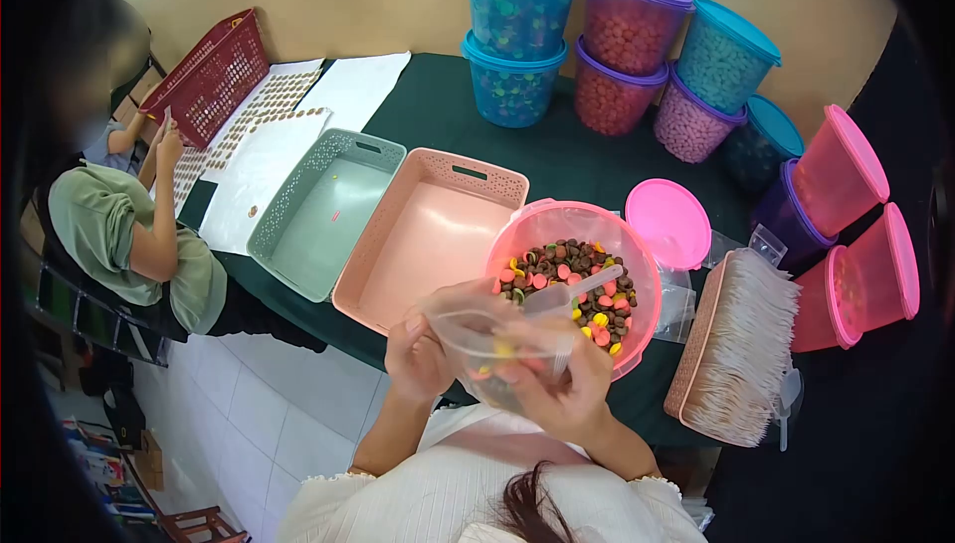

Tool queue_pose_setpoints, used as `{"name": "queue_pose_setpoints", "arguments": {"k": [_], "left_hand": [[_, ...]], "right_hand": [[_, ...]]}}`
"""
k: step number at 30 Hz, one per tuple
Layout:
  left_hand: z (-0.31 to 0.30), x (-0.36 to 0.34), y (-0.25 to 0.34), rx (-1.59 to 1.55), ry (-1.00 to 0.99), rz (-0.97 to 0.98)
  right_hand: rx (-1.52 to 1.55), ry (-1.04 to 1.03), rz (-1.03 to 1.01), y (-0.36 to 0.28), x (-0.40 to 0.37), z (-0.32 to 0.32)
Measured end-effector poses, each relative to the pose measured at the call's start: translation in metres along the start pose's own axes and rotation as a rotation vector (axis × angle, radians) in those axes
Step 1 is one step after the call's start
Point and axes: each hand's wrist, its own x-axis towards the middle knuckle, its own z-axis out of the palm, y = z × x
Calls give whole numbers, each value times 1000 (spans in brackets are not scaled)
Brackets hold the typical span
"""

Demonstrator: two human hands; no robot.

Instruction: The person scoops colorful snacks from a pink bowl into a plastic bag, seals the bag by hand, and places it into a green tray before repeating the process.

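Observation:
Between my two hands is a clear plastic bag (477, 344) with a few yellow and pink pieces inside. My left hand (418, 356) grips its left edge, and my right hand (565, 392) grips its right side. Just beyond the bag stands a round pink tub (642, 265), holding brown, pink and yellow pieces. A clear scoop (582, 287) lies on those pieces, its lower part hidden behind the bag. The bag also covers part of the tub's near left side.
Left of the tub are a peach basket (428, 215) and a green basket (333, 200). A pink lid (668, 225) and a basket of stacked bags (696, 344) lie right. Lidded buckets (627, 41) line the back. A person (134, 225) sits at the left.

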Motion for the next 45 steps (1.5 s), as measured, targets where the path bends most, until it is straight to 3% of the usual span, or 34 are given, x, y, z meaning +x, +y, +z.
{"name": "queue_pose_setpoints", "arguments": {"k": [3, 5, 8, 12, 20, 31, 38, 45], "left_hand": [[-4, -2, -2, -208, -166, 90], [2, 0, -2, -221, -268, 212], [-2, -12, 2, -189, -206, 102], [-1, -20, 7, -167, -174, 98], [-11, -25, 14, -412, -241, 239], [-40, -15, 58, -294, -54, 402], [-55, -9, 77, -265, -140, 366], [-63, -5, 84, -173, -55, 416]], "right_hand": [[15, 78, -158, 2, -3, 7], [70, 75, -97, 4, -10, 8], [159, 64, -15, 6, -16, 8], [240, 63, 15, 8, -23, 11], [290, -12, 18, 10, -12, 24], [494, -14, -16, 18, -2, 59], [365, 160, 39, 16, -1, 63], [259, 109, 71, 17, 0, 71]]}}
